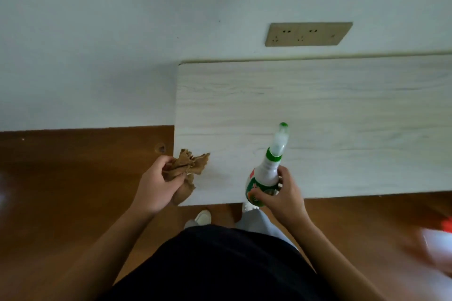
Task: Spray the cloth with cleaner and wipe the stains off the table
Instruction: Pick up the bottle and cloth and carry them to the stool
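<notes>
1. The left hand [156, 184] holds a crumpled brown cloth [189, 168] at the near left corner of the surface [330, 105]. Its fingers [163, 162] are clenched round the bunch, and part of the cloth hangs past the edge.
2. The right hand [283, 195] grips a white spray bottle [267, 171] by its green-labelled body, with the fingers wrapped round it. The bottle is tilted over the near edge and its green-tipped nozzle points away from the person.
3. Cloth and bottle are apart — the cloth is to the left of the bottle.
4. The surface is pale wood grain, with its far edge against a white wall [122, 32].
5. A tan socket plate [308, 34] sits on the wall above it.
6. The brown floor [73, 173] lies below, and a white shoe [203, 217] shows by the near edge.
7. A red-and-white thing [437, 247] at the lower right is too blurred to tell.
</notes>
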The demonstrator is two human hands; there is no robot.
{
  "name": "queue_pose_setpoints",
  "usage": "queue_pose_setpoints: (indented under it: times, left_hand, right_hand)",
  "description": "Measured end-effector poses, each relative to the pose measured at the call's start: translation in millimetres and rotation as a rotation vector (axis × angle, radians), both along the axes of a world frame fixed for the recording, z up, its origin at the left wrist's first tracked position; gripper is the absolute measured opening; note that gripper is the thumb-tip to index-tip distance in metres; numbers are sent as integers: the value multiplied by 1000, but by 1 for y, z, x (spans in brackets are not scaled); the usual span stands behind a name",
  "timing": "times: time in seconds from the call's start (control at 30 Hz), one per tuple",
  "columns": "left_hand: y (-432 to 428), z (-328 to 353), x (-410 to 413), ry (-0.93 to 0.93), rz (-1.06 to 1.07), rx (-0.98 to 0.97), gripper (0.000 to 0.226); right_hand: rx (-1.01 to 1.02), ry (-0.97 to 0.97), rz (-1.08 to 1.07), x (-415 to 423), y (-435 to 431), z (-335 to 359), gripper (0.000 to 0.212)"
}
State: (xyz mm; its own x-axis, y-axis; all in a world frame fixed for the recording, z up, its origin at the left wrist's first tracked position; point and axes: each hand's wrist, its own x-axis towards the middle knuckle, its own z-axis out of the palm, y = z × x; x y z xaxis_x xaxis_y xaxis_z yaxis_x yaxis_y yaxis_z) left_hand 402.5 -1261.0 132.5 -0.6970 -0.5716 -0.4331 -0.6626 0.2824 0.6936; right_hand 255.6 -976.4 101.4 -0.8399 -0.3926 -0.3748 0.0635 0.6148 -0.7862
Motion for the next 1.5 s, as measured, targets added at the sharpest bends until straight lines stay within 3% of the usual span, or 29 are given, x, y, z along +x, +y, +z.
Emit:
queue_pose_setpoints:
  times: [0.47,0.8,1.07,1.27,1.5]
  left_hand:
    - [2,-13,65,-55,-308,98,32]
    - [136,-1,49,85,-598,45,39]
    - [264,2,66,62,-747,22,36]
    - [319,6,65,30,-812,-7,31]
    - [383,-5,20,5,-895,-75,29]
  right_hand:
    - [131,71,-429,192,52,26,59]
    - [50,96,-788,291,183,43,59]
    - [28,57,-984,400,309,38,52]
    - [9,73,-1077,424,366,36,50]
    - [-25,99,-1153,387,420,38,53]
